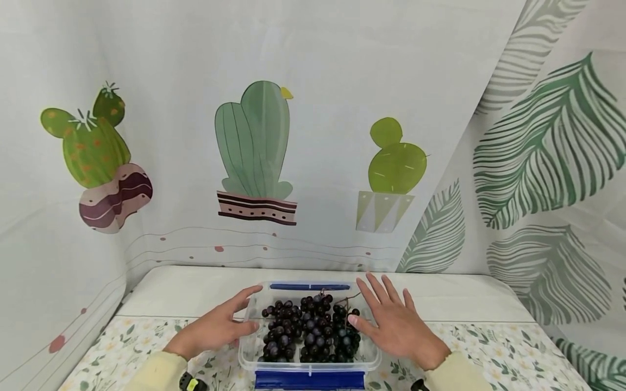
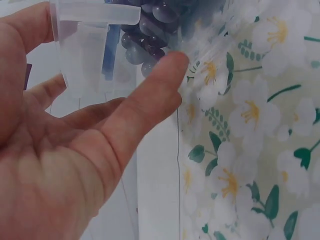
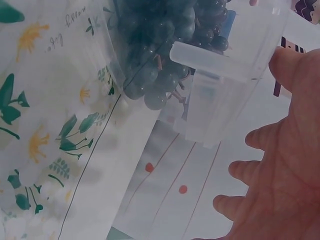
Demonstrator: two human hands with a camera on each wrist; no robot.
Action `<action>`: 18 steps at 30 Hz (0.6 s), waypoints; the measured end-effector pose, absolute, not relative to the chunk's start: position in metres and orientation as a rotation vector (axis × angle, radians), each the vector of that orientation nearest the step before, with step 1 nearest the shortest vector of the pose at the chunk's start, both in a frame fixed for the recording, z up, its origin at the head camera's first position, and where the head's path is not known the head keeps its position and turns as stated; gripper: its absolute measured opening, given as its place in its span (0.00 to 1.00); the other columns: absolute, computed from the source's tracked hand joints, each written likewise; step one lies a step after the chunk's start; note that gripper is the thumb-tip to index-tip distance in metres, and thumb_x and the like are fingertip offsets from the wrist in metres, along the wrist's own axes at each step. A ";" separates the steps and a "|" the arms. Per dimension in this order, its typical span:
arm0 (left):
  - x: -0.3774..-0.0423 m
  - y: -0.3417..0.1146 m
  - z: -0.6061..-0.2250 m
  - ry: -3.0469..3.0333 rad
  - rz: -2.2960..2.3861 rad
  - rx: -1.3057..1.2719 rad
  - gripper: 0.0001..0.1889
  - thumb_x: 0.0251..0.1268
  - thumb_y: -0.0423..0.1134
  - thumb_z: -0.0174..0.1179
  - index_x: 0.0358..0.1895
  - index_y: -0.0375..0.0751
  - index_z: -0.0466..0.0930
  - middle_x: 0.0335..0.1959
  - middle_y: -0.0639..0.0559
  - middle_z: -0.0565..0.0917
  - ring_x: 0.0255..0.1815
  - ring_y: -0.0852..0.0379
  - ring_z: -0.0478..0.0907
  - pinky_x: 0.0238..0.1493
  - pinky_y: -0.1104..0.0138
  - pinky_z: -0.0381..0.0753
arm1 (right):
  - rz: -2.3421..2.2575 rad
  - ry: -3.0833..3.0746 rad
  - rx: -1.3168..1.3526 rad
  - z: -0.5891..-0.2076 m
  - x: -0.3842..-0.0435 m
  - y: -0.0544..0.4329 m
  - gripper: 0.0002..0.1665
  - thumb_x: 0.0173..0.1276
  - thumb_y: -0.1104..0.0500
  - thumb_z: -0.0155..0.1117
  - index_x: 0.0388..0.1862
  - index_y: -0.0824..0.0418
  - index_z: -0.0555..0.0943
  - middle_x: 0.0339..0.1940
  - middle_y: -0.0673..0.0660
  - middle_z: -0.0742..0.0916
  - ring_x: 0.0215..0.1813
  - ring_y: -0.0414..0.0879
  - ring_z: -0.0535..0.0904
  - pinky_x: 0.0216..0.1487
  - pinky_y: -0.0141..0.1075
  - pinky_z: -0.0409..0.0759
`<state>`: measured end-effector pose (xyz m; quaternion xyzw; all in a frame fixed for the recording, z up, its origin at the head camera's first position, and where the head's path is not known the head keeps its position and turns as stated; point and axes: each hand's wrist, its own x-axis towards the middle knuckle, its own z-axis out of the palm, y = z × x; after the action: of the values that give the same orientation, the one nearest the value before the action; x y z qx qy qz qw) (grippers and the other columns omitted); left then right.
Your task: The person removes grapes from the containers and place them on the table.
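A clear plastic container (image 1: 250, 347) with blue clips stands on the table in front of me, without a lid over it. Bunches of dark grapes (image 1: 313, 331) lie inside, a thin stem poking up at the back right. My left hand (image 1: 220, 323) is at the container's left side, thumb and fingers spread; whether it touches the wall I cannot tell. Over the right side extends my right hand (image 1: 391, 323), fingers fanned out. In the right wrist view its fingers (image 3: 247, 172) hold nothing, beside the container's clear side clip (image 3: 210, 105).
The table is covered with a floral cloth (image 1: 504, 353), with a plain white strip (image 1: 440, 290) along the back. Behind it hangs a white curtain (image 1: 332, 108) printed with cacti and leaves. A dark wristband (image 1: 193, 383) circles the left wrist.
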<state>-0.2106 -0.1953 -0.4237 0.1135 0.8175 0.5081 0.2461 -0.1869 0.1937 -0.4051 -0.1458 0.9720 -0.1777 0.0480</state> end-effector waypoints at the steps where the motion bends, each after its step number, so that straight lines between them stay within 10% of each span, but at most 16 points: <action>1: -0.210 -0.196 -0.424 2.225 1.393 0.309 0.45 0.75 0.50 0.64 0.86 0.59 0.45 0.83 0.19 0.44 0.40 0.44 0.84 0.35 0.52 0.82 | -0.540 2.965 -0.448 -0.405 -0.187 0.194 0.50 0.77 0.27 0.49 0.88 0.49 0.52 0.90 0.57 0.52 0.88 0.67 0.40 0.77 0.79 0.38; 7: -0.210 -0.196 -0.427 2.196 1.439 0.305 0.45 0.75 0.49 0.64 0.86 0.58 0.46 0.83 0.20 0.46 0.67 0.35 0.79 0.37 0.52 0.84 | -0.533 2.957 -0.486 -0.403 -0.185 0.196 0.50 0.77 0.27 0.50 0.88 0.49 0.53 0.90 0.58 0.53 0.88 0.68 0.41 0.76 0.79 0.39; 18: -0.209 -0.196 -0.432 2.110 1.532 0.269 0.47 0.74 0.50 0.65 0.86 0.63 0.44 0.82 0.19 0.44 0.28 0.55 0.80 0.40 0.54 0.85 | -0.508 2.945 -0.524 -0.401 -0.186 0.192 0.48 0.77 0.29 0.52 0.87 0.48 0.54 0.90 0.56 0.53 0.89 0.66 0.42 0.78 0.77 0.39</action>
<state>-0.2089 -0.1962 -0.4317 0.0992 0.7780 0.5647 0.2571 -0.1859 0.1924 -0.4009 -0.1726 0.9692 -0.1672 0.0538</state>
